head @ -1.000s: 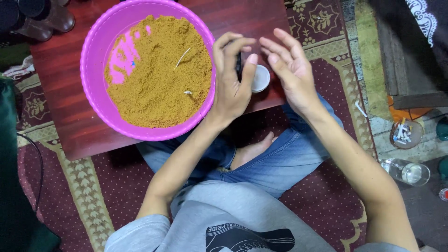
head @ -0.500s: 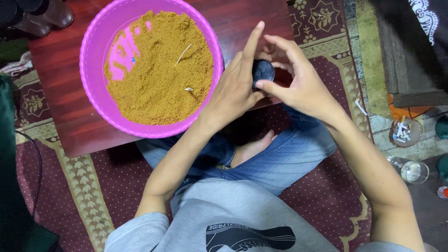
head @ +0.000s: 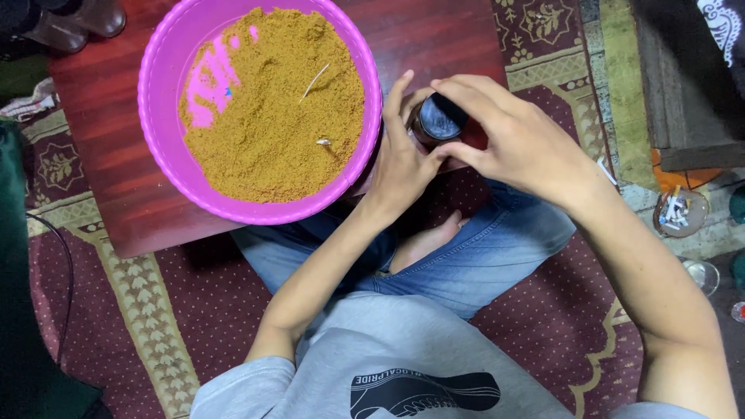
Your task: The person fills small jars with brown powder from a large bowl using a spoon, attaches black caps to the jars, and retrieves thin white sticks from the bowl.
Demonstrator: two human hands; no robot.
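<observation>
Two hands meet on one small dark jar (head: 437, 122) at the right edge of the low red bench (head: 116, 178). We see our left hand (head: 400, 159) closed around the side of the jar from the near left, with the forefinger standing up along it. Our right hand (head: 516, 136) comes from the right, and its fingertips are pressed on the dark lid (head: 442, 118). So both hands are clamped on the jar, one on the body and one on the top. The jar stands just beside the big pink bowl (head: 155, 132), which is nearly full of yellow-brown powder (head: 272, 124).

We judge that some things could go wrong from here. The jar sits very near the bench edge, above our crossed legs in blue jeans (head: 481, 256), so a slip of the fingers may drop it onto our lap or the patterned carpet (head: 155, 310). If the lid is not seated straight, any contents may leak; we cannot tell how full the jar is. The left wrist is also close to the bowl rim, and a push there may spill powder.
</observation>
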